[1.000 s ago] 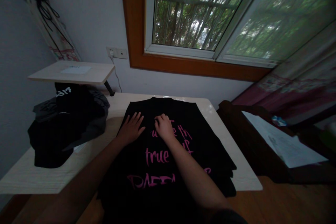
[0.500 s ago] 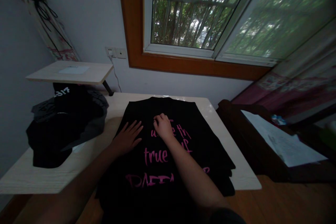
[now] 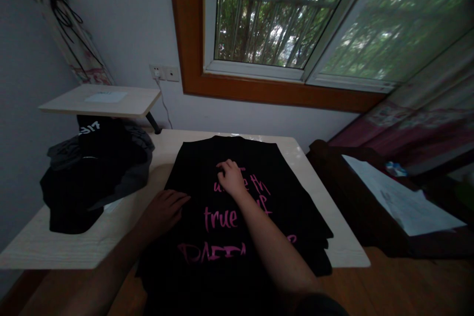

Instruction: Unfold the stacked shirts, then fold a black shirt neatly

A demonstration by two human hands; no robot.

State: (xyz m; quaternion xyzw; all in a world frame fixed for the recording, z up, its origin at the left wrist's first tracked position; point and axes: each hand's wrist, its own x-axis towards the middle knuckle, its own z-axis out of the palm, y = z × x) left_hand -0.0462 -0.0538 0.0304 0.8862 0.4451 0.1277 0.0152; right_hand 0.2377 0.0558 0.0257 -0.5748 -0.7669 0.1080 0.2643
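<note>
A black T-shirt [image 3: 296, 197] with pink lettering is spread flat on top of other black garments, with layered edges showing at the lower right. My right hand [image 3: 231, 177] rests on its upper middle over part of the print, index finger and thumb apart. At the shirt's left edge lies my left hand [image 3: 166, 210], fingers loosely bent over the black cloth and its thumb hidden. I see nothing held in either hand.
On the left of the pale table [image 3: 338, 247] lies a heap of black clothes [image 3: 96, 182], partly beneath a small raised shelf [image 3: 99, 99]. Dark furniture with white paper [image 3: 400, 197] stands at the right. A window [image 3: 274, 24] is behind.
My left hand has slid back left and slightly down along the shirt's edge, its spread fingers now more bent. My right hand stays in place on the print.
</note>
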